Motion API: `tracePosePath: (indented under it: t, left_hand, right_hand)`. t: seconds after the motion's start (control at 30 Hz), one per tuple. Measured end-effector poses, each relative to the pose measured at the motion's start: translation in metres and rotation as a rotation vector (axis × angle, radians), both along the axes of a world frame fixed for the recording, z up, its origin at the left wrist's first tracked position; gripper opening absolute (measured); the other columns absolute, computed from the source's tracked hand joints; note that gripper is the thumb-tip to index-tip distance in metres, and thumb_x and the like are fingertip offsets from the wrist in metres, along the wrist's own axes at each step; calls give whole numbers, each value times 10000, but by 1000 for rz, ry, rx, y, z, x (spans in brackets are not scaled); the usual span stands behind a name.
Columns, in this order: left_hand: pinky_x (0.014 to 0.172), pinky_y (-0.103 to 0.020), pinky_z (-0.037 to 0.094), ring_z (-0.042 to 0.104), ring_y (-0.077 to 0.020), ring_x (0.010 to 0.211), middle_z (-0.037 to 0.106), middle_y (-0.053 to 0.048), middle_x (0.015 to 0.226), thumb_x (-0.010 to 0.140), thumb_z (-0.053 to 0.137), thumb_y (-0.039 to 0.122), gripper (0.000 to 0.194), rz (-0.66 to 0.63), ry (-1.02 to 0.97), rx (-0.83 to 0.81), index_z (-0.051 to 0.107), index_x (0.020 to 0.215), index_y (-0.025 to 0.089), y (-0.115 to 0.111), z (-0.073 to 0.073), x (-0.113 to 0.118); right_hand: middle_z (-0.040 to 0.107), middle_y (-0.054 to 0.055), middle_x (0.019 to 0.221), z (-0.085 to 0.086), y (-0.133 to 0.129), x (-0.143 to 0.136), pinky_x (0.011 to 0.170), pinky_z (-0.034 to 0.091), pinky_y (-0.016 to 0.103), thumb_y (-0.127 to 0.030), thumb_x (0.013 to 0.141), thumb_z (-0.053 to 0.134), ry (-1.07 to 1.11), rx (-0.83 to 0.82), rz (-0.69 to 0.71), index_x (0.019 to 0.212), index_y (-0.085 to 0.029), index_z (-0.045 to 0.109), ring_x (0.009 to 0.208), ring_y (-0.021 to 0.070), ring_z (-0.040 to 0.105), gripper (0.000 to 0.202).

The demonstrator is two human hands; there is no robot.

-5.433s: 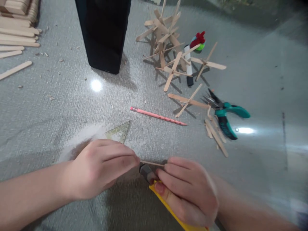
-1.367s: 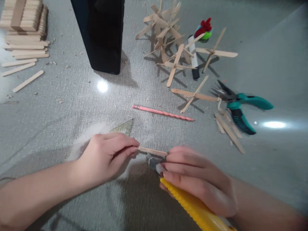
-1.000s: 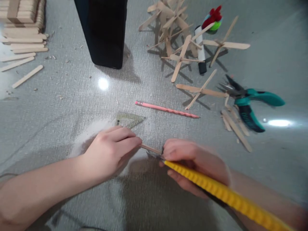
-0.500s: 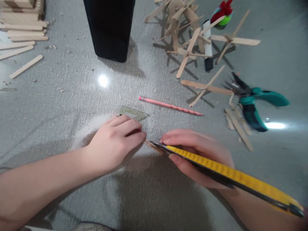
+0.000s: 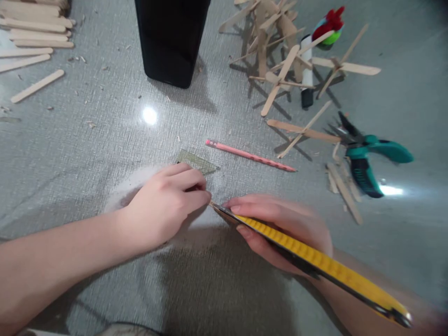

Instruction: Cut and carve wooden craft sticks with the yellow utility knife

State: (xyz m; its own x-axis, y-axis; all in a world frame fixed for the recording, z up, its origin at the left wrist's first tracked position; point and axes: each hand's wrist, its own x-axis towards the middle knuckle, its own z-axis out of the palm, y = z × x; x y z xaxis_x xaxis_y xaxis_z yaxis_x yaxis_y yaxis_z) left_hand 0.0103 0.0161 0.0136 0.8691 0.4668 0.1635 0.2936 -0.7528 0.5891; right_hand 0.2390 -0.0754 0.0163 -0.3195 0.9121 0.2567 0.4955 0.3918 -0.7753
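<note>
One stick (image 5: 212,204) in left hand (image 5: 170,205), yellow knife (image 5: 301,247) in right hand (image 5: 290,221)

No text readable — pliers (image 5: 357,152), right of frame, show blurred lettering on lower handle (image 5: 364,173); markings on set square (image 5: 198,162), mid-frame — too small.

Pencil (image 5: 251,156) between phone (image 5: 173,42) and hands, probably beside set square (image 5: 198,163), pliers (image 5: 364,151) to its right.

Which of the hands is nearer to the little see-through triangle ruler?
Left. The left hand covers part of the ruler in this view; the right hand, holding the yellow cutter, is farther off, to the ruler's lower right.
</note>
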Motion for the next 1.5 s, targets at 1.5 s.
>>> tracePosePath:
  t: [1.5]
  left_hand:
    - [708,-335,414,542,-202,798,652,-56,895,958,553,165,152,-40,94,34,629,828,147,0,-3,11]
  right_hand:
    - [652,-5,715,6,-4,-14,599,531,281,-55,926,575,-117,12,61,987,-226,595,659,155,653,183]
